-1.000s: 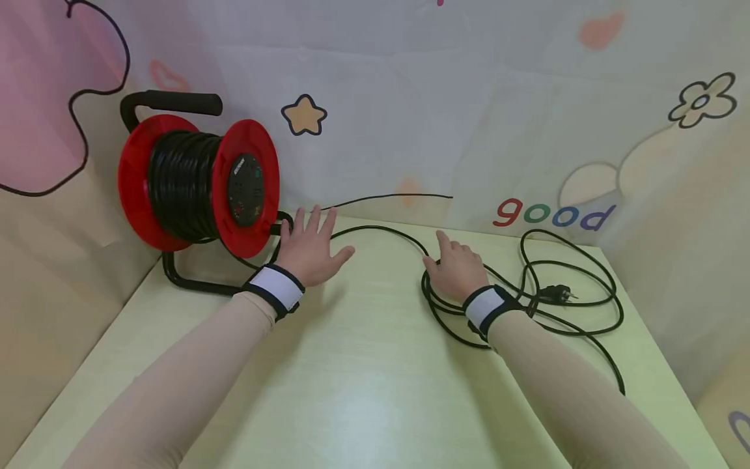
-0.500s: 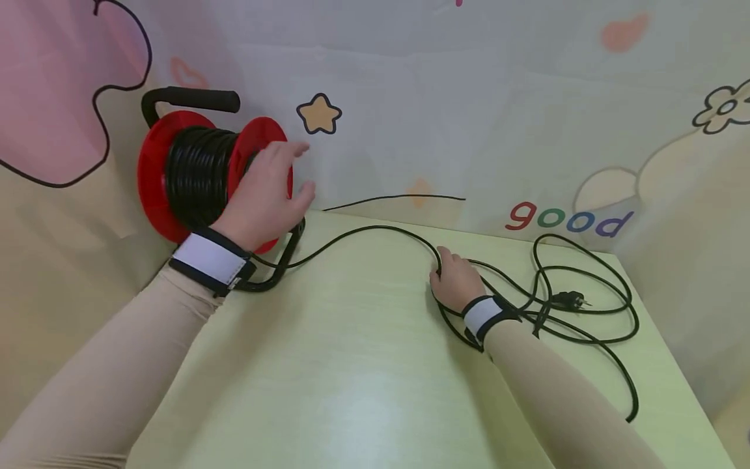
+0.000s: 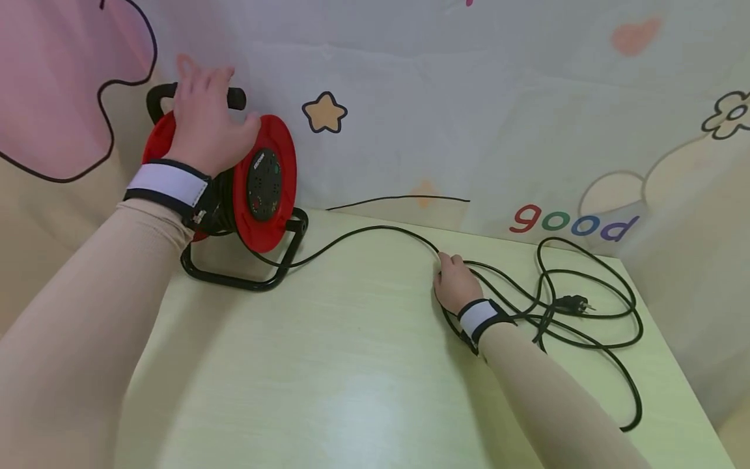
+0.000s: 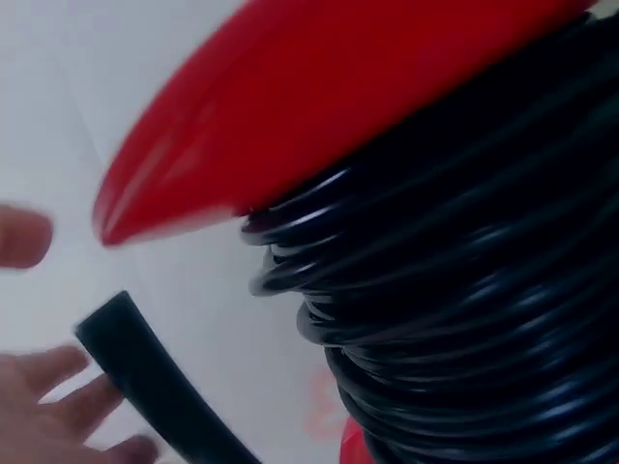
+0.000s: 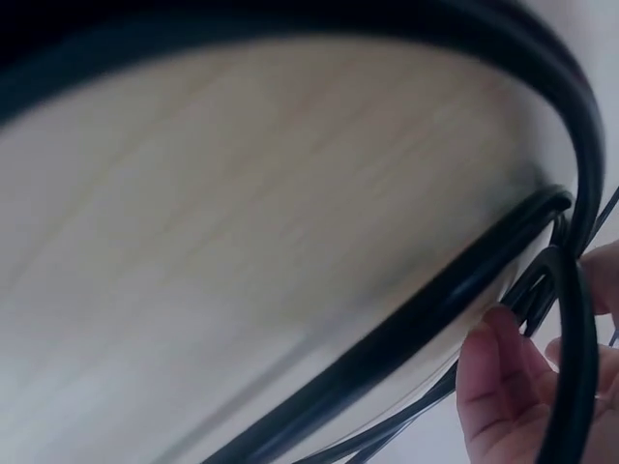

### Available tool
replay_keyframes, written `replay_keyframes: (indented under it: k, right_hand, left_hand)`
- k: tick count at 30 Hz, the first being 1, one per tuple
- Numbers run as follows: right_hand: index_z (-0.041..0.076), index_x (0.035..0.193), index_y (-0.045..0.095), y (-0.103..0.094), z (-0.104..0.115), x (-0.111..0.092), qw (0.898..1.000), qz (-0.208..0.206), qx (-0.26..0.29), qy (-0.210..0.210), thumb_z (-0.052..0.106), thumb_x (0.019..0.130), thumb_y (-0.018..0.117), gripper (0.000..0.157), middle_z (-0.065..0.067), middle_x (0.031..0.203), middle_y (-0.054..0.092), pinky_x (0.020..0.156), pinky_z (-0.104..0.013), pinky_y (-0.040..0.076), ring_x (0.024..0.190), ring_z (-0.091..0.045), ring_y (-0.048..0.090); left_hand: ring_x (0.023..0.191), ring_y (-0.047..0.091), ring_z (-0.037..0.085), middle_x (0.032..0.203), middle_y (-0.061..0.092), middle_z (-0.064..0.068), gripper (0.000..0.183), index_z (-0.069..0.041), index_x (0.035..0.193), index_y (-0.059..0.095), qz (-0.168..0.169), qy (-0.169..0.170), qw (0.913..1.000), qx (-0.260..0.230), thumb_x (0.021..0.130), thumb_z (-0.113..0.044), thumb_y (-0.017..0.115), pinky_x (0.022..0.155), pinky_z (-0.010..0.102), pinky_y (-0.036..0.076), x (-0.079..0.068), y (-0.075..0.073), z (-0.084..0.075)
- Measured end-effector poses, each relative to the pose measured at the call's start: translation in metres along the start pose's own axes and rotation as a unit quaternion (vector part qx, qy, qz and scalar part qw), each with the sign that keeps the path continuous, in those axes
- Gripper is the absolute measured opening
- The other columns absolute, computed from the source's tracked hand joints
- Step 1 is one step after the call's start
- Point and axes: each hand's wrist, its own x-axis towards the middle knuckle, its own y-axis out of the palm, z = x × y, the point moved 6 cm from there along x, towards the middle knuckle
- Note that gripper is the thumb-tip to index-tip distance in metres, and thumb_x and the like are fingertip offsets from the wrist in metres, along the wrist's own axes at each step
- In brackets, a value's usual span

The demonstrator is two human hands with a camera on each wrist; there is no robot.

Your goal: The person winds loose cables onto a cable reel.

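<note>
on the red reel [image 3: 286, 179] sits wound cable [image 4: 464, 280], left grip [image 3: 208, 124] unclosed at the handle [image 3: 237, 99], right grip [image 3: 458, 284] clasping loose cord [image 5: 416, 312]

- A plain beige left sleeve [image 3: 82, 306] is shown at lower left.
- A matching right sleeve [image 3: 545, 384] is seen at lower right.
- Black-edged, pale straps, left [image 3: 168, 184] and right [image 3: 478, 316], are worn.

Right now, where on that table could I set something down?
The widest bare patch is the middle of the table, between the left sleeve and right sleeve, in front of the reel and the cord's arch. A smaller one lies between the right sleeve and the cord's nearest bend. The right side is crowded with the cord's loops and plug.
</note>
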Motion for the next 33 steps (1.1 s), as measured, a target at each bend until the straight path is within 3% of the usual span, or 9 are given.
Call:
replay_keyframes:
  k: [3,8,18,22,28,33]
  right_hand:
    - [-0.006,0.139,0.039,0.002,-0.001,0.002,1.0,0.006,0.012,0.014,0.01,0.099,0.047,0.044,-0.03,0.122,0.048,0.074,-0.046,0.051,0.089,-0.038,0.062]
    - [-0.007,0.139,0.039,0.004,0.002,0.002,1.0,0.008,0.025,0.015,0.008,0.099,0.045,0.043,-0.029,0.121,0.045,0.065,-0.043,0.051,0.075,-0.033,0.062]
    - [-0.011,0.137,0.039,-0.007,-0.002,0.002,0.998,0.007,0.052,0.028,0.001,0.094,0.048,0.045,-0.034,0.12,0.05,0.086,-0.05,0.048,0.103,-0.044,0.058]
    - [-0.009,0.139,0.037,-0.011,-0.01,0.004,0.996,0.012,0.079,0.042,0.002,0.093,0.045,0.048,-0.033,0.118,0.053,0.081,-0.05,0.048,0.097,-0.042,0.059]
    - [-0.01,0.142,0.033,-0.021,-0.023,0.005,0.987,0.012,0.145,0.074,0.003,0.094,0.041,0.05,-0.035,0.124,0.049,0.085,-0.05,0.045,0.1,-0.039,0.054]
    - [-0.014,0.139,0.035,-0.029,-0.03,0.005,0.983,0.008,0.168,0.075,0.004,0.098,0.035,0.045,-0.037,0.127,0.046,0.094,-0.053,0.042,0.114,-0.045,0.05]
  left_hand:
    - [0.143,0.003,0.035,0.151,0.024,0.023,0.066,-0.001,0.149,0.027,0.046,-0.021,0.9984,0.026,0.094,-0.03,0.048,0.114,0.052,0.001,0.007,0.007,0.003]
    - [0.141,0.004,0.036,0.147,0.025,0.025,0.069,0.0,0.147,0.026,0.046,0.002,0.9975,0.054,0.089,-0.022,0.056,0.113,0.053,0.0,0.001,0.01,0.008]
    - [0.142,0.002,0.035,0.148,0.024,0.023,0.071,-0.002,0.148,0.025,0.05,0.007,0.9973,0.054,0.088,-0.019,0.058,0.113,0.055,0.009,-0.002,0.01,0.006]
    - [0.142,0.002,0.034,0.149,0.024,0.022,0.071,-0.004,0.148,0.025,0.061,0.016,0.9968,0.049,0.088,-0.02,0.059,0.113,0.056,0.01,-0.003,0.012,0.003]
    - [0.14,0.01,0.033,0.149,0.026,0.02,0.073,-0.007,0.148,0.026,0.087,0.046,0.9943,0.042,0.086,-0.019,0.064,0.102,0.058,0.033,-0.007,0.016,-0.006]
    - [0.139,0.015,0.033,0.147,0.028,0.018,0.072,-0.009,0.146,0.029,0.102,0.076,0.9913,0.033,0.086,-0.02,0.067,0.098,0.059,0.038,-0.011,0.017,-0.014]
